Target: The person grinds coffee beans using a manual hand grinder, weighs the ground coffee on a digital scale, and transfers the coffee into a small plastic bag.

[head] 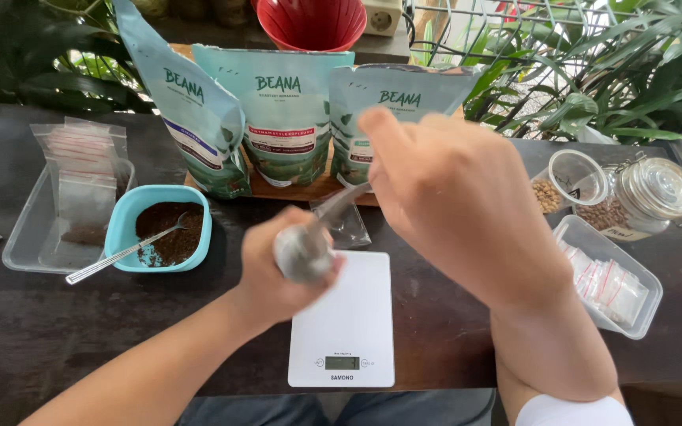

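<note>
Dark table (25,331): three teal pouches (287,110)

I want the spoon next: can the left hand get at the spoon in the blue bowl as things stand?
Probably not at once: the left hand is closed around a metal grinder. The spoon lies uncovered beside it.

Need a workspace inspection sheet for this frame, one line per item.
Surface: dark table, white scale at centre.
Job's things: silver grinder above scale; blue bowl of grounds with spoon.
Clutter: three teal pouches, clear trays of zip bags, glass jar, red bowl.
Grippers: left hand grips grinder; right hand on its crank handle, blurred.
Cables: nothing seen.
Surroundings: green plants, wire rack.
</note>
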